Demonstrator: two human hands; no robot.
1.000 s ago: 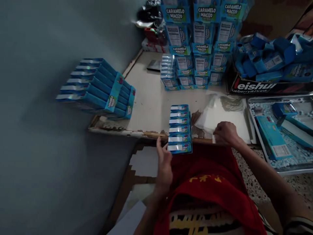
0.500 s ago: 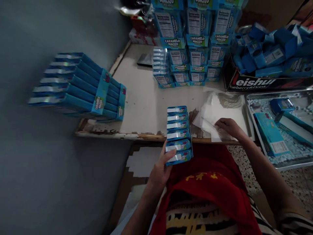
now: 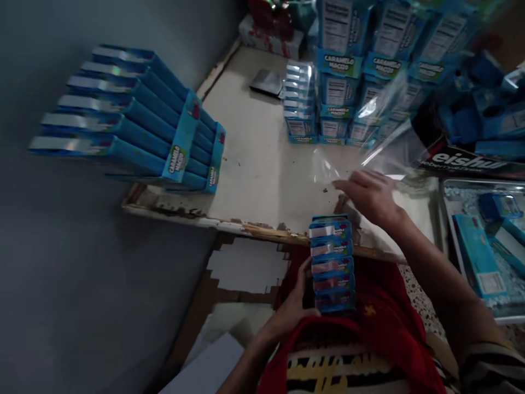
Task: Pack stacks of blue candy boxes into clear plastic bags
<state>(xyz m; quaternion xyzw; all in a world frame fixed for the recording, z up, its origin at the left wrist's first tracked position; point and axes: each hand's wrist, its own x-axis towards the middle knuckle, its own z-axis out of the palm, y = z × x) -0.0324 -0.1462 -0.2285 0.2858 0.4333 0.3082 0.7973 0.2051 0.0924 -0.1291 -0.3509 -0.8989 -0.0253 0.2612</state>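
My left hand (image 3: 292, 313) is closed around the side of a display pack of small blue candy boxes (image 3: 333, 265), held upright at the table's front edge against my red apron. My right hand (image 3: 371, 198) is raised above the table, its fingers pinching a clear plastic bag (image 3: 385, 131). The bag is lifted, glossy and partly smeared by motion. Beneath my right forearm lies a stack of clear bags (image 3: 414, 210) near the edge.
Stacked blue display packs (image 3: 338, 87) stand at the back. More packs (image 3: 164, 126) are piled against the left wall. At right are a carton (image 3: 463, 158) heaped with blue boxes and a metal tray (image 3: 455, 257) holding small pieces and boxes. A dark flat object (image 3: 266, 82) lies behind.
My right hand has lifted a clear bag off the stack, moving up and away from the edge. My left hand has brought the candy pack down and closer to my body. The view has shifted.
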